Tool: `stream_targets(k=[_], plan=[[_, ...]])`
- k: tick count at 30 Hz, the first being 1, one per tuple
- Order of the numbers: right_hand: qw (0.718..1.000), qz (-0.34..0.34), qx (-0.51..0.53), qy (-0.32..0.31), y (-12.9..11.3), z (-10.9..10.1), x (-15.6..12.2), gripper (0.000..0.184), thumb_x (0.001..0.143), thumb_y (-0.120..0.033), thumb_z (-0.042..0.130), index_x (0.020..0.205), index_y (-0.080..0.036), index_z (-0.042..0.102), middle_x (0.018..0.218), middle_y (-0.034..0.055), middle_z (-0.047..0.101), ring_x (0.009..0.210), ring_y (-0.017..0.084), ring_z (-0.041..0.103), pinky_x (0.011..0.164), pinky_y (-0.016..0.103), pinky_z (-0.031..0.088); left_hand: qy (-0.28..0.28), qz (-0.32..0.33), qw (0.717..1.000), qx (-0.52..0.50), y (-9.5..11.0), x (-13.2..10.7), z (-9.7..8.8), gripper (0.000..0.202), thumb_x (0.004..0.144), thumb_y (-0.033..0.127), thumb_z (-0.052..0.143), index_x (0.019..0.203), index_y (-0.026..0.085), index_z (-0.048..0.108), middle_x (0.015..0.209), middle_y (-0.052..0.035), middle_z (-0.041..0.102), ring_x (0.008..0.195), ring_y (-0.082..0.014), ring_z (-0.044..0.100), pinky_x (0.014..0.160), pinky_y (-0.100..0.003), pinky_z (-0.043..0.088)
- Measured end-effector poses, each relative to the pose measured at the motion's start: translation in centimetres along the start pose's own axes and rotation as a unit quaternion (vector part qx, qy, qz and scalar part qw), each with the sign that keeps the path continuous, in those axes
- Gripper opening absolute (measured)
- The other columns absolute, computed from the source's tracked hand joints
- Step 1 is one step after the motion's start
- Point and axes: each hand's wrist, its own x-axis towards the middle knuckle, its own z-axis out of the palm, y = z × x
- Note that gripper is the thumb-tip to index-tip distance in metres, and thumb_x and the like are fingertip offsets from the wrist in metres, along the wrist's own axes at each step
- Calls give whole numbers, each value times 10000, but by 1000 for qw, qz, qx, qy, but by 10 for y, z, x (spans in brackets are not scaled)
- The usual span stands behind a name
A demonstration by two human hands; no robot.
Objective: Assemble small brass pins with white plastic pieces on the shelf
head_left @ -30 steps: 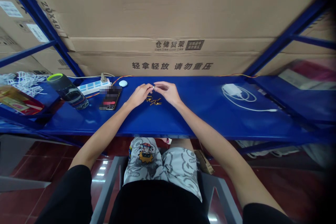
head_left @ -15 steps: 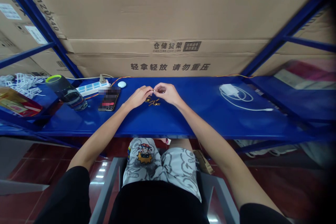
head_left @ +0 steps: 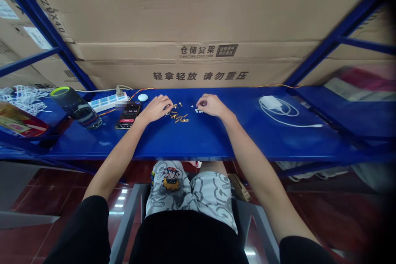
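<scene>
Two bare hands work over small gold-coloured pieces (head_left: 185, 120) and tiny white pieces (head_left: 197, 110) on a blue tabletop (head_left: 198, 140). The gold-coloured pieces, slim and longer than they are wide, lie flat in a loose cluster left of the middle, their long axes at odds: one near the right end of the group runs roughly left to right, while another beside it slants from near left to far right. They are too small to tell which end is which.

The left hand (head_left: 157, 109) reaches in from the left with fingers bent and bunched at the cluster's far left edge. Some gold-coloured pieces show just beside its fingertips and partly beneath them, with most of the cluster to the near right; whether the fingers pinch one cannot be told.

At right, the right hand (head_left: 213, 105) curls its thumb and index finger toward each other above the white pieces, which lie just below and left of the fingertips. Whether they grip one cannot be seen. A phone (head_left: 128, 115) lies left of the left hand, near a white oval object (head_left: 142, 97).
</scene>
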Motion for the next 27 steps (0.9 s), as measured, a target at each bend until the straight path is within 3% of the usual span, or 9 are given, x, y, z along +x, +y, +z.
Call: stream_targets(k=[5,8,13,19,27], plan=[[995,4,-103,14,-16,16,1,254,872,-126,580,977,-225,788,1071,85,704,978,249,649,901,389,492,-24,3,999,35,7,-1,4,211,986,352,538,948,228,705,1107,-81,635,1030,-268,533,966,-436,406],[992,-9,-123,23,-30,34,8,256,960,-215,548,1106,-217,758,1146,121,688,1090,287,624,958,429,469,-22,-1,999,35,10,-1,2,164,942,342,596,921,226,711,1120,-78,638,1036,-273,530,962,-438,411],[983,-2,-182,3,-45,57,23,284,990,-367,578,1108,-181,757,1170,165,680,1136,325,601,960,457,443,25,-50,997,46,9,2,6,231,992,286,501,972,205,717,1076,-93,668,1016,-274,555,951,-447,434],[987,-16,-161,4,-49,62,29,236,1013,-280,545,1043,-192,763,1123,133,705,1113,293,612,967,436,418,64,-118,990,40,7,12,25,202,959,318,620,873,214,770,1010,-96,697,998,-289,574,951,-484,438],[998,-51,-44,-12,-47,58,23,253,973,-182,552,1066,-228,783,1085,76,727,1025,222,654,912,336,470,59,-127,990,7,13,20,31,138,934,301,671,893,222,776,1026,-99,706,1009,-305,562,956,-531,420]])
